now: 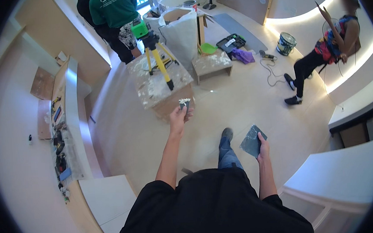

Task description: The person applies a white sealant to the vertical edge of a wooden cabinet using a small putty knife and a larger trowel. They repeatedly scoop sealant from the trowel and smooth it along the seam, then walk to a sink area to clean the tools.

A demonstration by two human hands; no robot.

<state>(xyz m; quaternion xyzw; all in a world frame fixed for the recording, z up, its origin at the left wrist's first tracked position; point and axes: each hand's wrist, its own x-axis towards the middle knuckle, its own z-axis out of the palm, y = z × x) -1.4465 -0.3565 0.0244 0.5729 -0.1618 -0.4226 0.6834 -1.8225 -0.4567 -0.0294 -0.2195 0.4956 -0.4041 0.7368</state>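
Observation:
My left hand point(180, 120) is held out ahead of me, closed on a small dark putty spreader point(185, 104). White paste sits along the spreader's upper edge. To the right and lower, my right hand point(263, 147) grips a flat, dark grey-green plate point(251, 142) by its right side. Whitish smears mark the plate's surface, and the thumb lies over its edge. The two tools are well apart. Past my left hand stands a low board-topped table point(148, 95) spattered with white, bearing a laser level point(140, 28) on a yellow-legged tripod point(158, 60).
A person in green point(114, 9) stands at the far left by another in black. At right, another person point(320, 48) leans back, holding cable. A corded power tool point(267, 55), a paint bucket point(286, 43) and a low bench point(211, 64) stand about. Cabinets point(108, 197) flank me.

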